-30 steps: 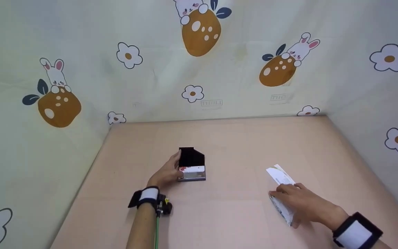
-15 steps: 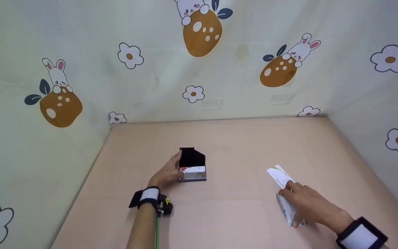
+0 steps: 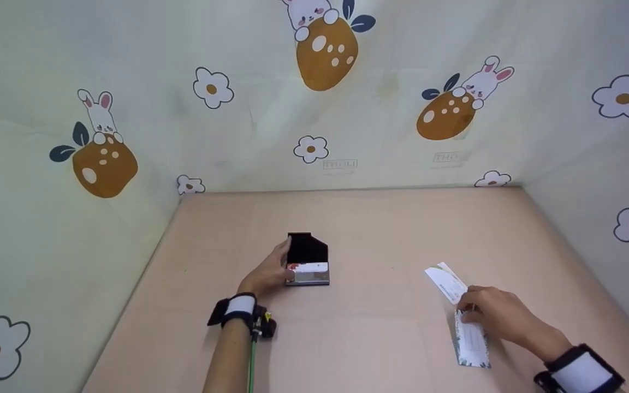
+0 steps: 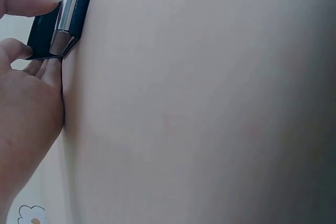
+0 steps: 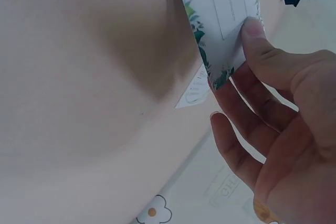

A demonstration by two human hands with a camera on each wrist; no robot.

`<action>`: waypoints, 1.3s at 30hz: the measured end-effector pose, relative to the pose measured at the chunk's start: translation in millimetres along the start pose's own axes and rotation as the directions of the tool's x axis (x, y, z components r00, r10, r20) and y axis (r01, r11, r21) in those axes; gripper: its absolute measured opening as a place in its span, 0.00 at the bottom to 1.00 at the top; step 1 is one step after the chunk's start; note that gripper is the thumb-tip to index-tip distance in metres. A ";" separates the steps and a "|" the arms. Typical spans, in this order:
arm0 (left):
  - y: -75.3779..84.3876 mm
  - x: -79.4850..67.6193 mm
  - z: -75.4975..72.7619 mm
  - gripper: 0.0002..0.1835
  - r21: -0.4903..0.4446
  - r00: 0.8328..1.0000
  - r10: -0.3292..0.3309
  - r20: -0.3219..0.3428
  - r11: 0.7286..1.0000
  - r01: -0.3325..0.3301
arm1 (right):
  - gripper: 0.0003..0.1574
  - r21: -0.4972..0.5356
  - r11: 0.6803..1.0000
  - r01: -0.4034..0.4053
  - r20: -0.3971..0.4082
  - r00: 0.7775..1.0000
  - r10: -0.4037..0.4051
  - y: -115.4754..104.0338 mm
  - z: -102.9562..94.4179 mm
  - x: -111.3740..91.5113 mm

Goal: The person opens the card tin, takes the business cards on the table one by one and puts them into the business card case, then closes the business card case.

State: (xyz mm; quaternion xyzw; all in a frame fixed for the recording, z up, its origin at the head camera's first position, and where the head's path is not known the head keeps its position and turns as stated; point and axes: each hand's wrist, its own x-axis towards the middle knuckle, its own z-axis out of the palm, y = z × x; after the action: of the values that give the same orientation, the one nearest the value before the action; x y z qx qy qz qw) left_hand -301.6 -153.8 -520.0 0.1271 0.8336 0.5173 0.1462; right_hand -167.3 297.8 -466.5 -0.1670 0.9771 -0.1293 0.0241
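In the head view my left hand (image 3: 264, 274) holds a black and silver card case (image 3: 308, 250), its dark lid raised at the back. White cards with a red print (image 3: 313, 267) show in its front part. The left wrist view has my thumb on the silver front of the case (image 4: 69, 3) and the other fingers at its side and lid. My right hand (image 3: 499, 314) pinches a white card with a green leaf border (image 3: 473, 345) between thumb and fingers. Just beyond lies another white card (image 3: 448, 283), partly overlapped by that hand.
Both hands are over a pale pinkish tabletop (image 3: 369, 338). A cloth backdrop (image 3: 249, 142) printed with rabbits and flowers rises at the back and sides. A green cord (image 3: 251, 355) runs along my left forearm from the wrist camera (image 3: 265, 325).
My right hand has shifted a little right and drawn the leaf-bordered card away from the other card, turning it so its face shows. The left hand and card case stay in place.
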 end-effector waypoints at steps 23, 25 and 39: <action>-1.6 1.5 0.5 0.55 0.020 1.000 -0.013 -0.007 1.000 0.013 | 0.03 0.583 0.812 0.030 0.073 0.993 -0.089 -20.8 12.8 19.8; -1.9 1.6 1.1 0.55 0.033 1.000 -0.007 -0.008 0.999 0.007 | 0.03 0.595 0.803 0.022 0.067 0.995 -0.078 -25.4 13.6 25.4; -3.8 3.3 0.1 0.55 0.029 1.000 0.017 -0.004 0.999 -0.017 | 0.03 0.580 0.813 0.044 -0.048 0.999 -0.020 -56.4 20.4 65.2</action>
State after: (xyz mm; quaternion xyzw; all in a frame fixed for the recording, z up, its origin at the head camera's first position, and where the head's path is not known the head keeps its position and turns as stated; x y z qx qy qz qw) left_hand -304.9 -154.2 -523.8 0.1354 0.8402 0.5065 0.1382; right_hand -208.9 219.8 -471.7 -0.1655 0.8884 -0.4249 0.0524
